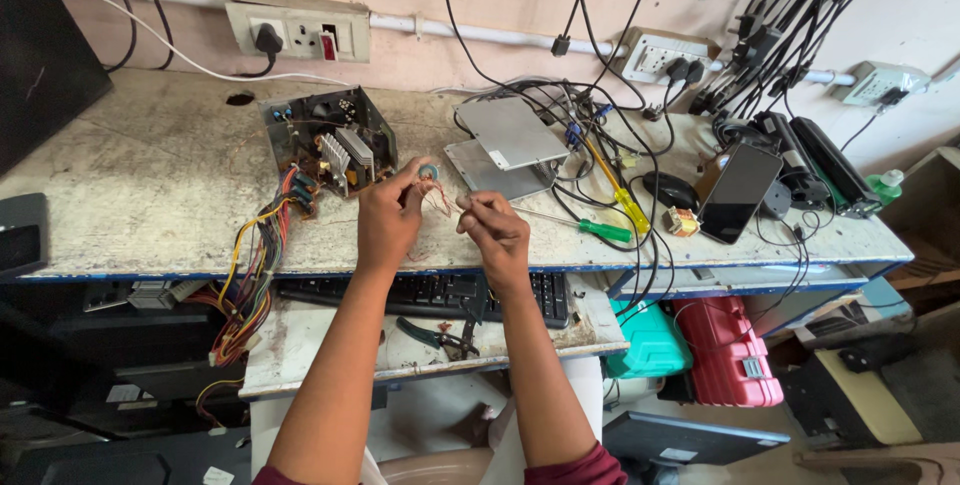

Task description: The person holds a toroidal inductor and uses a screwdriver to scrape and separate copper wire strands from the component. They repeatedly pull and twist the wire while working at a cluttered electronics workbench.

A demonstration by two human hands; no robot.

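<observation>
Right, containers first: open metal PSU case [330,140] sits on the table [150,195], lid off, w/ circuit board, finned heatsinks and small caps inside. A bundle of coloured wires [250,265] (yellow, red, black, orange) spills out its front-left corner and hangs over the table edge. Below, a teal box [652,340] and a red box [728,350], both ribbed plastic, both closed, so contents not visible.

Left hand [388,220] is up over the table's front edge, grip pinched narrow on a small round coil [429,172], bluish-grey, held at the fingertips just beside the PSU case. Thin reddish copper wire [438,200] trails down from the coil in loose loops between the hands. Right hand [495,230] is near the left, grip pinched tight on the other end of that wire, fingers curled in.

Materials/shapes: table top is pale, worn and scratched, w/ a blue painted edge. Two flat grey metal drives [505,140] stacked at an angle, smooth rectangles. Screwdrivers right of the hands: one w/ yellow handle [632,210], one w/ green handle [605,230], slim steel shafts. Black glossy phone [738,193] leans tilted further right, next to a small boxy transformer [683,222]. Many black cables run down from the wall sockets. Lower shelf [300,345] holds a black keyboard [430,295] and pliers [440,337] w/ dark handles.
</observation>
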